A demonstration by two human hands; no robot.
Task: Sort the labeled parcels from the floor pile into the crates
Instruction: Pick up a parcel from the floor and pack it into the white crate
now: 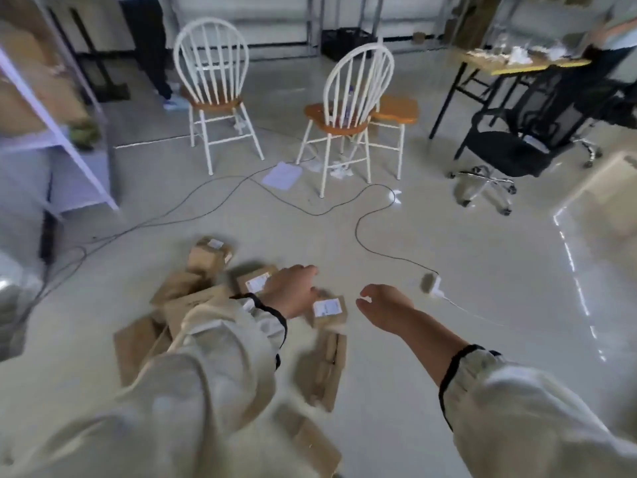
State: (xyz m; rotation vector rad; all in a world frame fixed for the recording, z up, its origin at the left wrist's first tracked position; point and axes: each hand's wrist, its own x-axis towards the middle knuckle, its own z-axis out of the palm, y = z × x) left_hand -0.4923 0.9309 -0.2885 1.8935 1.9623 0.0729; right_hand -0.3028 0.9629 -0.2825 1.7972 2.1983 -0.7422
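Parcel (327, 309) lies lower centre, just right of our left hand (293, 292), grip too blurred to tell; our right hand (381, 307), loosely curled, holds nothing.

Parcels (193, 298) heaped on the floor (413, 339), furniture behind.
The heap lies near, left of centre; a cable (357, 232) runs behind it to a plug (431, 286) at right. Farther back stand a left chair (213, 98) and a right chair (344, 119), with a shelf (63, 134) far left, and a table (537, 67) and office chair (506, 150) far right.
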